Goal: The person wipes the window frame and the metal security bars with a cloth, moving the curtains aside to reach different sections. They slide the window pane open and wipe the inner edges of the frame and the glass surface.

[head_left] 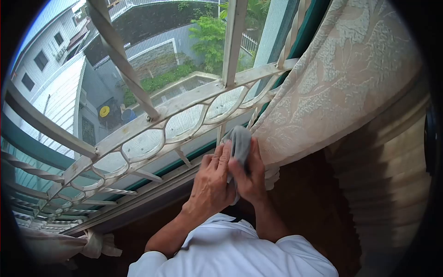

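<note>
A grey cloth [241, 144] is bunched between my two hands, close in front of the white window grille [184, 109]. My left hand [211, 177] presses its fingers along the cloth's left side, the back of the hand facing up. On the other side my right hand [249, 177] wraps round the cloth, thumb pointing toward the left hand. A fold of the cloth sticks out above the fingertips, and its lower end hangs below between the palms. The right hand is right beside the edge of the lace curtain [318, 92].
Twisted vertical bars [121, 57] rise from the grille before the window. A patterned pale curtain hangs at the right, and a knotted curtain [93, 243] at lower left. The window sill [134, 196] runs below the grille. Outside are buildings and greenery.
</note>
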Tool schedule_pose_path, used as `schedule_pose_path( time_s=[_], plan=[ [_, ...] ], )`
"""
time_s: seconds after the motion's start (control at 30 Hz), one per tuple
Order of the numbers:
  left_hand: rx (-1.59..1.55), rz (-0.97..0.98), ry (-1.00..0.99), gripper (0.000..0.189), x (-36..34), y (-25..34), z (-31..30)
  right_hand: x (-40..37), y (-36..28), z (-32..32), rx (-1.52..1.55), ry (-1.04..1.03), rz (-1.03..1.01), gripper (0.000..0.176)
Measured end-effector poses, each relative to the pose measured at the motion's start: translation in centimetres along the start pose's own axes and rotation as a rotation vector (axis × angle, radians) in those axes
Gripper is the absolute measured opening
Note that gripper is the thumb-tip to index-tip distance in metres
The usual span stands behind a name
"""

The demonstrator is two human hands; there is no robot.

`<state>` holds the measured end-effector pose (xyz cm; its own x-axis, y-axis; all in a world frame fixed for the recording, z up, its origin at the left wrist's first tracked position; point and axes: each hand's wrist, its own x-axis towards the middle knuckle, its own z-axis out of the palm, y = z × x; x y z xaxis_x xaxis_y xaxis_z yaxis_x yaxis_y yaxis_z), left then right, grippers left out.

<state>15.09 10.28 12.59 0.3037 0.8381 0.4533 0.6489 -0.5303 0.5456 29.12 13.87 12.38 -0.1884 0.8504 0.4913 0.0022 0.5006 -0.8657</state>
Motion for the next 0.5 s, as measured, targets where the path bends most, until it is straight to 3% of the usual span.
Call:
schedule_pose_path(
  time_s=[0.03, 0.07, 0.17, 0.33, 0.4, 0.43, 0.47, 0.5],
  plan=[
    [0.049, -0.054, 0.016, 0.08, 0.4, 0.9, -1.0, 1.0, 0.0, 0.1, -0.043, 0.077, 0.037, 0.031],
    [0.098, -0.108, 0.036, 0.077, 0.9, 1.7, -2.0, 2.2, 0.5, 0.2, -0.042, 0.072, 0.032, 0.031],
    [0.131, -0.164, 0.063, 0.066, 0.0, 2.1, -2.7, 4.0, 1.8, 1.7, -0.641, 0.189, -0.131, 0.033],
    [0.046, -0.187, 0.239, 0.045, 0.0, 2.1, -2.3, 3.9, 1.5, -0.7, -0.35, 0.082, -0.101, 0.038],
    [0.019, -0.155, 0.299, 0.039, 0.3, 1.9, -2.6, 4.4, 0.9, -2.3, -0.697, 0.139, -0.389, 0.041],
    [-0.008, -0.133, 0.347, 0.032, 0.2, 2.0, -2.6, 5.5, -0.4, -2.4, -0.711, 0.167, -0.289, 0.038],
    [-0.016, -0.143, 0.347, 0.032, 0.1, 2.2, -2.7, 7.3, -1.2, -2.7, -0.888, 0.166, -0.381, 0.041],
    [-0.051, -0.126, 0.363, 0.029, 0.3, 2.3, -2.8, 8.6, -0.4, -2.7, -0.901, 0.058, -0.328, 0.043]
  ],
)
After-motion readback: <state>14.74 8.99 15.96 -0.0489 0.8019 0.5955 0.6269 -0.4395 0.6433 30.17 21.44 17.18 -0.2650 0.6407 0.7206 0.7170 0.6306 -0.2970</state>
